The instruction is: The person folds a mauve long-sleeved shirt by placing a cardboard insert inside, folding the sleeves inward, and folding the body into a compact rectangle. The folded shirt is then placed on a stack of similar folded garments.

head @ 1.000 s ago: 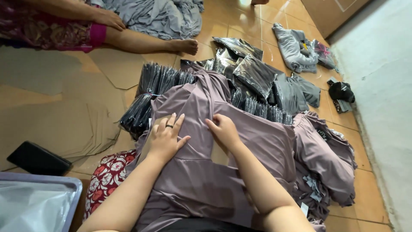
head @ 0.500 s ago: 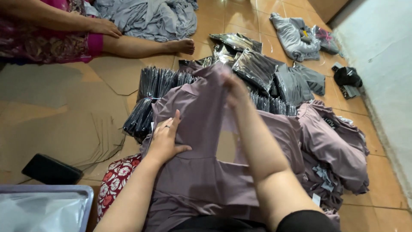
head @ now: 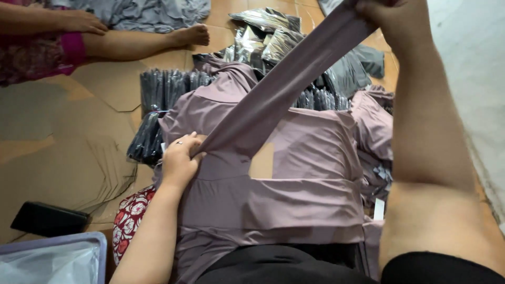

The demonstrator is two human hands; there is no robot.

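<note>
Head view: right hand [head: 392, 16] grips a mauve sleeve [head: 284, 87] pulled taut up and away; left hand [head: 179, 160] pinches its near end against the garment [head: 294, 184].

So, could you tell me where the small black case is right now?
In the head view, the black case lies at lower left on the cardboard sheets, just above the plastic bin.
</note>
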